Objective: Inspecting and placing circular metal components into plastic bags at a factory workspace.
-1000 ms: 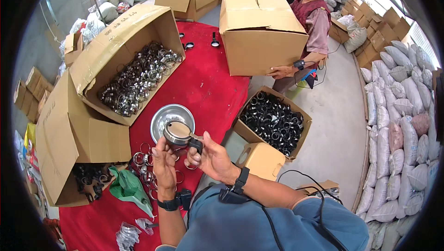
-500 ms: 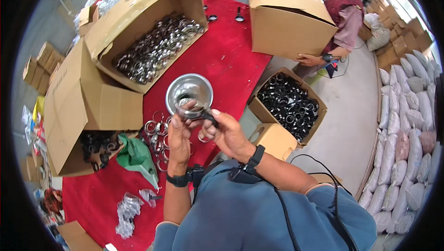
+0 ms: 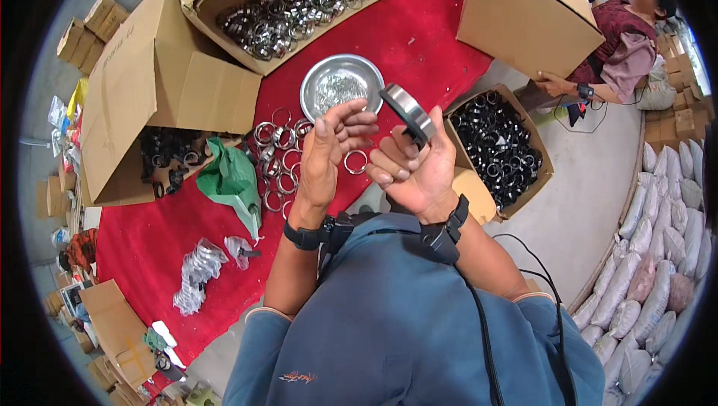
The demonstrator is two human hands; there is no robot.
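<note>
Clasping round metal piece (image 3: pixel 407 110), right grip (image 3: pixel 419 169) curled; left grip (image 3: pixel 333 144) spread; shirt lettering (image 3: pixel 299 377) orange.

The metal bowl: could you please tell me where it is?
High in the head view, slightly left of centre, the metal bowl sits on the red cloth just beyond the left hand.
</note>
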